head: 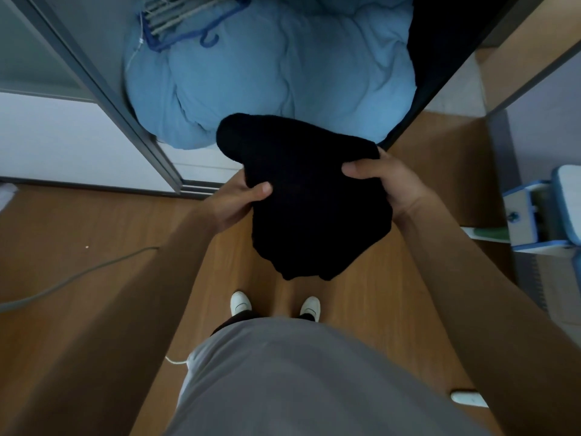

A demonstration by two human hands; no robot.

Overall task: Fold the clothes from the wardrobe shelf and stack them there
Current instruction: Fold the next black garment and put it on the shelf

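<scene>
A black knitted garment (308, 196), folded into a thick bundle, hangs in front of me above the floor. My left hand (234, 204) grips its left edge with the thumb on top. Its right edge is held by my right hand (388, 180), thumb pressed onto the fabric. The bundle's far end reaches over the front of the open wardrobe, where a big light blue duvet (276, 77) fills the shelf. The garment's lower end droops toward my feet.
Blue hangers (188, 23) lie on the duvet at the back left. A grey sliding wardrobe door (103, 99) stands at the left. A dark cloth (440, 51) fills the wardrobe's right side. A blue and white appliance (540, 215) stands at the right; a grey cable (72, 275) crosses the wooden floor.
</scene>
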